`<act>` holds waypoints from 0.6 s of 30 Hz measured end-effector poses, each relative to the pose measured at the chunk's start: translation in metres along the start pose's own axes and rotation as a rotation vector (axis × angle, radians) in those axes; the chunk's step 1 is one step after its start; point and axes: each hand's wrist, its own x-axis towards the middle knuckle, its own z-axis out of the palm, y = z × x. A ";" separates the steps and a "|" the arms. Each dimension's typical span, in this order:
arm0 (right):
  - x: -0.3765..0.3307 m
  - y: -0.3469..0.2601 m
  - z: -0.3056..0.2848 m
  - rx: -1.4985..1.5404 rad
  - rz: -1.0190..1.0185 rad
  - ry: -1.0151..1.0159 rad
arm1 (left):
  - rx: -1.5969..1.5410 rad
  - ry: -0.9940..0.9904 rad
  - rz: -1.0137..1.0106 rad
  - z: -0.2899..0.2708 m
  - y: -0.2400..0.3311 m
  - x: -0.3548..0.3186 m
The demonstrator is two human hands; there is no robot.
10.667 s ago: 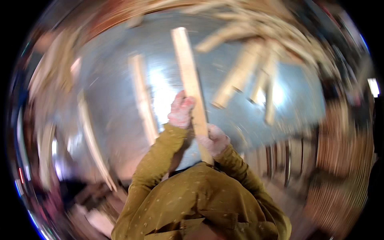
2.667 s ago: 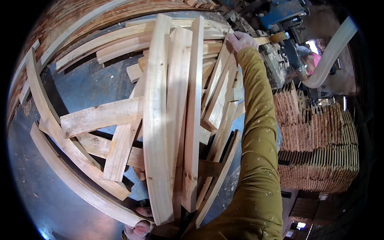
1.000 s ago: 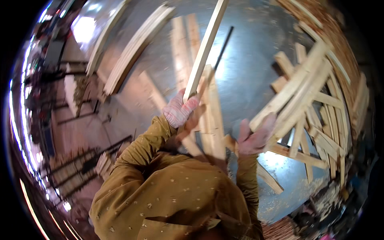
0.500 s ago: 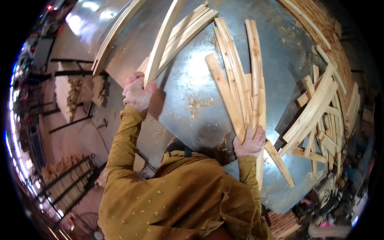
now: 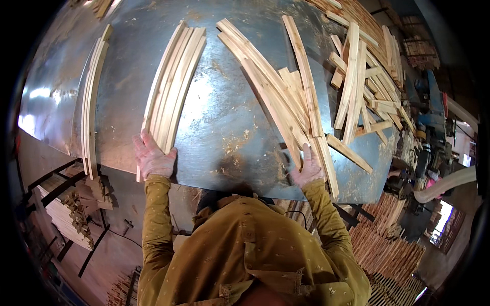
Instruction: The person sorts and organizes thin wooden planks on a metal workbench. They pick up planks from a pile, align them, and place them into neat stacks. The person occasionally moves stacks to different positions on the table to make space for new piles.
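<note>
1. Lowered since the earlier frame: the left hand (image 5: 157, 160), which held a strip raised over the table, is now down at the near end of the left row of strips (image 5: 173, 86), and no strip stands raised.
2. That left hand is spread, its thumb on the row's right side and its fingers toward the left; I cannot tell whether it grips.
3. The row lies side by side on the metal table (image 5: 250, 112), slanting away from the person.
4. The right hand (image 5: 309, 171) touches the near ends of the middle boards (image 5: 270, 89), fingers stretched forward and thumb apart; whether it is grasping one I cannot tell.
5. Those boards fan out, some overlapping, with a short board (image 5: 349, 153) lying just to their right.
6. Farther right is a jumbled wood pile (image 5: 352, 81), its pieces crossing each other.
7. Well apart at the left, more strips (image 5: 93, 107) lie close together, their near ends past the table edge.
8. Sawdust (image 5: 235, 143) dots the metal between the hands.
</note>
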 end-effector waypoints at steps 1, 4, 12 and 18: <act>-0.004 -0.009 -0.007 0.280 -0.037 -0.106 | -0.010 0.014 -0.017 -0.004 -0.004 -0.001; 0.016 -0.076 -0.038 0.702 0.149 -0.408 | 0.057 -0.172 -0.080 -0.026 0.010 -0.004; 0.098 -0.275 -0.026 0.683 -0.320 -0.724 | -0.065 0.102 0.208 0.030 -0.048 -0.040; 0.182 -0.129 0.016 -0.008 -0.042 0.280 | 0.183 0.064 0.097 0.022 -0.015 -0.047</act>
